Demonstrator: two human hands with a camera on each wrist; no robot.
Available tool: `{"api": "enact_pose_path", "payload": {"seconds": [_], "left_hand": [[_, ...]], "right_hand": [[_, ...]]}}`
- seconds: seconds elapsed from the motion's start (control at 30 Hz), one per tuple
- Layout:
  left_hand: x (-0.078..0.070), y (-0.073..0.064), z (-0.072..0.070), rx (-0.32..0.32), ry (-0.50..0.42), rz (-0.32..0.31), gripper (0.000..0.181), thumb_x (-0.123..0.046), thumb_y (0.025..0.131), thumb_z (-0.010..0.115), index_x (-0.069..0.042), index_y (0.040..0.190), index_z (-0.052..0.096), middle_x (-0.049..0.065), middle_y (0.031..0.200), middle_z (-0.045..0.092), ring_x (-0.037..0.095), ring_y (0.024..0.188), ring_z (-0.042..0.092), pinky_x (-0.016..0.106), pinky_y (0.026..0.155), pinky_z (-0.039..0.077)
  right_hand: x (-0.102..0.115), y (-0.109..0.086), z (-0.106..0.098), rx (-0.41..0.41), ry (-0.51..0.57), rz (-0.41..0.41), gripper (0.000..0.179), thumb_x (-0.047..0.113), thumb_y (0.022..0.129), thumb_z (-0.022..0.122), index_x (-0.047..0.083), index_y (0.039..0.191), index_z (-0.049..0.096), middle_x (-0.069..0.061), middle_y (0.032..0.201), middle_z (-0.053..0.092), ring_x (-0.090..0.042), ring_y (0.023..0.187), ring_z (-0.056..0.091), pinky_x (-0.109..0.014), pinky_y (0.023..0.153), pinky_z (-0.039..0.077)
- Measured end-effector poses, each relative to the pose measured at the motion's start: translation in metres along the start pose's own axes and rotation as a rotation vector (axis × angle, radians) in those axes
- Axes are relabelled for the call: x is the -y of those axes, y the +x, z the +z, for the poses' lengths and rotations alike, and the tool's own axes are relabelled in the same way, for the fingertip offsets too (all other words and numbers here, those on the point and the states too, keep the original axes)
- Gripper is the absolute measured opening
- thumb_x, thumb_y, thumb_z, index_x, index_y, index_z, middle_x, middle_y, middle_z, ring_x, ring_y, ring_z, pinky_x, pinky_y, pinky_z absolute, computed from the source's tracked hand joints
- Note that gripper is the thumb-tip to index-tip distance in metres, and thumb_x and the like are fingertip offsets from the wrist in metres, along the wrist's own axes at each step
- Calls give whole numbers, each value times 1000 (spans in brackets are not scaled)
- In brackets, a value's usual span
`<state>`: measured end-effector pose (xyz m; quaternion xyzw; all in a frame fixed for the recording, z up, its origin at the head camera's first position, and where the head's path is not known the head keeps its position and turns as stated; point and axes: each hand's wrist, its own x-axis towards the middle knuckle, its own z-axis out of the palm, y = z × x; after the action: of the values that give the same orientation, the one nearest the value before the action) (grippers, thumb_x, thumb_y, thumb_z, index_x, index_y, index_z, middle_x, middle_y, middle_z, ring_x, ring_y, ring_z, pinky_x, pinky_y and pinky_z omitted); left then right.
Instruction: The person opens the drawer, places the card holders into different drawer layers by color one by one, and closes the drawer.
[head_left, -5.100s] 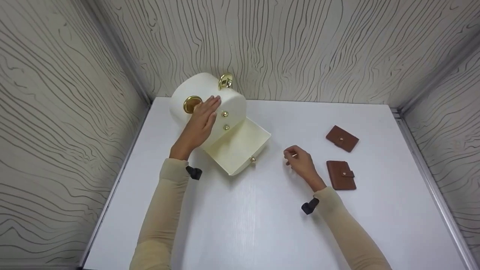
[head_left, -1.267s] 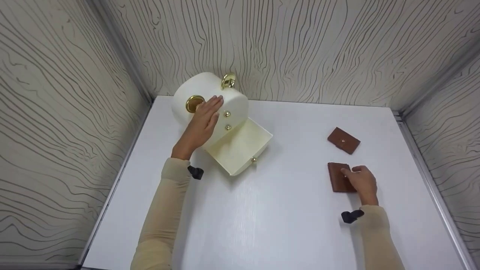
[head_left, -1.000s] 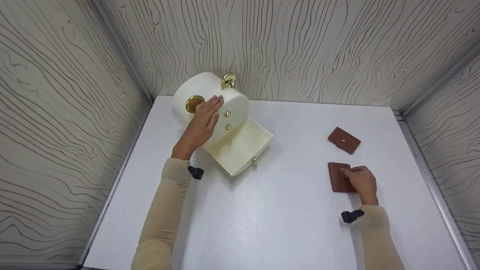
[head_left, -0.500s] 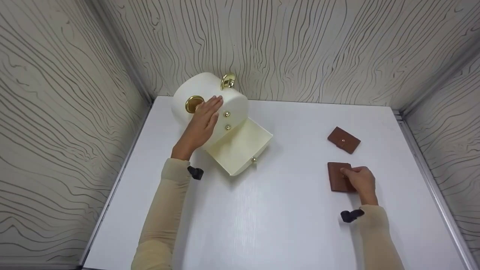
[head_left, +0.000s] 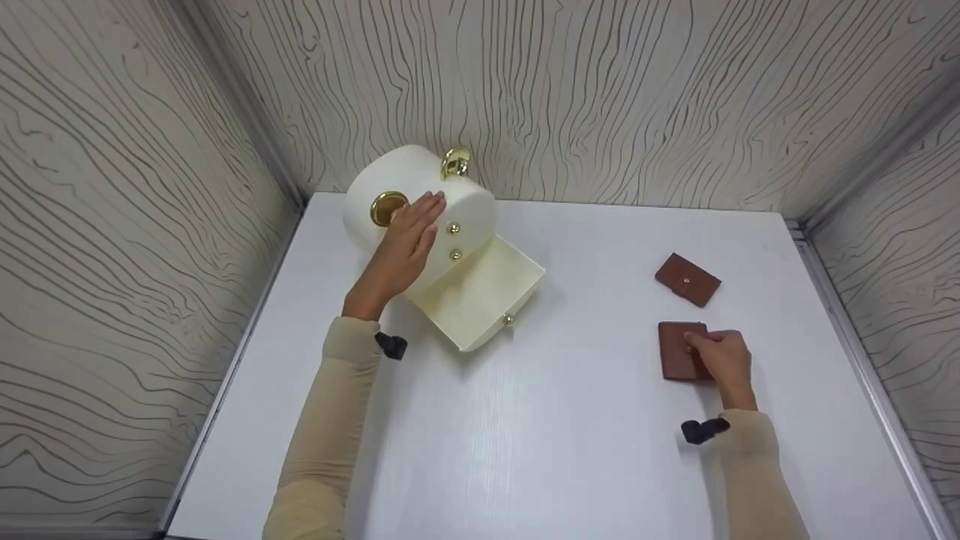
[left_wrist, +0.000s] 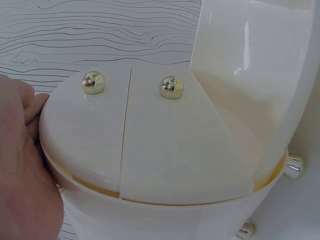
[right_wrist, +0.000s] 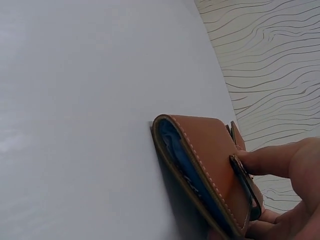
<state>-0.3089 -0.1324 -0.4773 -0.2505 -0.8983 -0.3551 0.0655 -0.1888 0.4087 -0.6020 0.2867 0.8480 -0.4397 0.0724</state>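
the wallet (head_left: 675, 360) is brown, drawer (head_left: 480, 300) cream, walls (head_left: 570, 97) wood-grained.

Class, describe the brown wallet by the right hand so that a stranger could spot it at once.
Start at the white table and go to its right side in the head view. Of two brown wallets there, take the nearer wallet. Unlike the farther wallet, lying untouched, it is pinched by the right hand and shows blue inside.
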Motion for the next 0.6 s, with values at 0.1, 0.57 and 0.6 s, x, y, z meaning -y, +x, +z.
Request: {"api": "enact_pose_path", "payload": {"seconds": [0.1, 0.57, 0.6], "left_hand": [[0, 0, 1, 0, 1, -1, 51, -28, 118, 36, -15, 167, 36, -1, 176, 32, 22, 167, 20, 49, 138, 4], [0, -1, 0, -7, -1, 10, 51, -28, 118, 37, -16, 168, 35, -1, 176, 33, 22, 167, 21, 49, 138, 4], [1, -1, 1, -7, 0, 10, 51, -28, 118, 37, -16, 168, 35, -1, 176, 33, 22, 167, 21, 49, 138, 4]], "right_hand": [[0, 1, 0, -1, 6, 5, 69, 39, 108, 55, -15, 150, 42, -36, 148, 49, -46, 137, 49, -55, 116, 45], [4, -1, 2, -29, -15, -11, 64, 37, 109, 51, -12, 150, 49, -35, 149, 54, -48, 138, 52, -57, 117, 46], [5, -1, 2, -29, -8, -7, 64, 37, 109, 51, -11, 150, 50, -34, 149, 54, -47, 138, 53, -56, 116, 46]]}}
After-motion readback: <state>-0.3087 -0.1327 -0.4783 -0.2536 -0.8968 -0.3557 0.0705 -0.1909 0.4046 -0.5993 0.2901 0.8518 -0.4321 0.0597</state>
